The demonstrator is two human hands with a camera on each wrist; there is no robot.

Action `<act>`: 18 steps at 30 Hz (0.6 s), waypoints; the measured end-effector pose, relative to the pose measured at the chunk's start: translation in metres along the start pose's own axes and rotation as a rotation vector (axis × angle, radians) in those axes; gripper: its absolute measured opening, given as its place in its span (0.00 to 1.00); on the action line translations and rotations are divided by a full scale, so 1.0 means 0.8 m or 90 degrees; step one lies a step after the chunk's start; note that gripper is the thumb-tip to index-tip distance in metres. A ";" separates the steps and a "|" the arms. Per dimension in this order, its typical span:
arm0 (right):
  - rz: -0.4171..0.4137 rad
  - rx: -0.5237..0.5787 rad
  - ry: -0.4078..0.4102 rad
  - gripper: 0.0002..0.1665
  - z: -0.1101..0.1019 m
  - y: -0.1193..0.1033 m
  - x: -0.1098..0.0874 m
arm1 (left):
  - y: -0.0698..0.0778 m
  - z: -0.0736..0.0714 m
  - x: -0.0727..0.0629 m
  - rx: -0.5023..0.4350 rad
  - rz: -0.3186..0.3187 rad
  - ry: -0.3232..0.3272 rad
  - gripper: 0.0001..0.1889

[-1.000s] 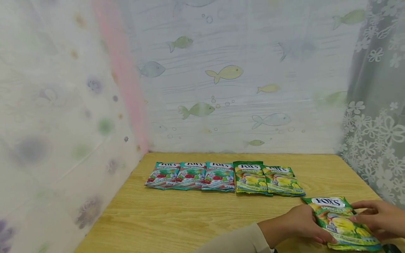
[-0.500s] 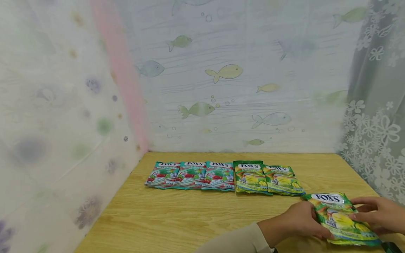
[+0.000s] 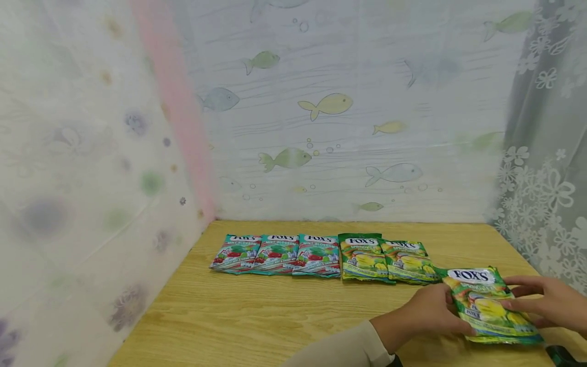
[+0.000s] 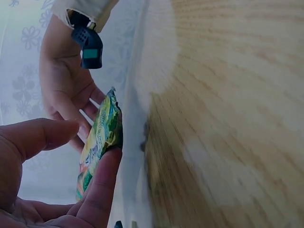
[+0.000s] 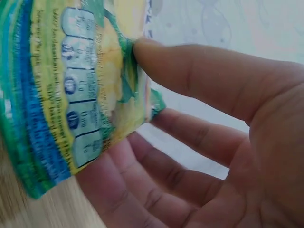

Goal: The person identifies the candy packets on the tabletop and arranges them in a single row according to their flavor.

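A green and yellow FOX'S candy bag [image 3: 490, 311] is raised at the front right in the head view, tilted with its printed front up. My left hand [image 3: 424, 316] grips its left edge, thumb on the front. On the opposite edge, my right hand [image 3: 550, 303] pinches it; in the right wrist view the thumb [image 5: 190, 71] lies on the printed face and the fingers reach behind. The left wrist view shows the bag edge-on, off the wooden table [image 4: 228, 118]. Its top corner overlaps a matching yellow candy bag [image 3: 410, 262] at the row's right end.
Along the back of the table stretches a row: three teal mint candy bags, the rightmost teal bag [image 3: 317, 255] beside a green candy bag [image 3: 364, 257]. A fish-print curtain [image 3: 284, 127] hangs behind. A dark object [image 3: 561, 355] shows at the lower right corner.
Both hands have carried the candy bag up the view, away from the front edge and slightly left, closer to the row. The row of bags has stayed put.
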State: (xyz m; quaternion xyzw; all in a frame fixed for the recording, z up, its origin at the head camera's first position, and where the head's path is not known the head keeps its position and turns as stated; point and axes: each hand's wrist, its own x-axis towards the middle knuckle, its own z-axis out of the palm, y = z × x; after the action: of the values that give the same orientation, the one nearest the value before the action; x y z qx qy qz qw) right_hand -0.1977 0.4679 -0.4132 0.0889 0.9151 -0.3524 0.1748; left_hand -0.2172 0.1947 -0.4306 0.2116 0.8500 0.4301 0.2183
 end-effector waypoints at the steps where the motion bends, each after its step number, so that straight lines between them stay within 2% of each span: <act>1: -0.012 -0.002 0.004 0.63 0.000 0.000 0.001 | -0.001 -0.001 0.001 0.009 0.000 0.005 0.19; 3: -0.025 0.004 0.020 0.64 0.001 0.000 0.004 | -0.002 -0.002 0.003 0.032 0.007 0.017 0.20; 6: -0.050 -0.003 0.049 0.65 0.001 0.001 0.008 | -0.007 -0.004 0.007 0.029 0.018 0.024 0.22; 10: -0.076 -0.017 0.091 0.65 0.001 0.000 0.014 | -0.011 -0.008 0.012 -0.032 0.019 0.024 0.33; 13: -0.103 -0.023 0.119 0.61 0.001 -0.003 0.015 | -0.013 -0.011 0.016 -0.075 0.012 0.027 0.41; 18: -0.163 -0.042 0.186 0.50 0.003 -0.012 0.013 | -0.016 -0.015 0.025 -0.111 0.026 0.046 0.43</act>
State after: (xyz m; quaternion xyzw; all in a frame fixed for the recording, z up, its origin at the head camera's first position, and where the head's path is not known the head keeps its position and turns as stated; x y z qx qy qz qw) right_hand -0.2097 0.4597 -0.4131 0.0162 0.9457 -0.3246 -0.0031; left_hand -0.2423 0.1916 -0.4386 0.1937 0.8124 0.5140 0.1959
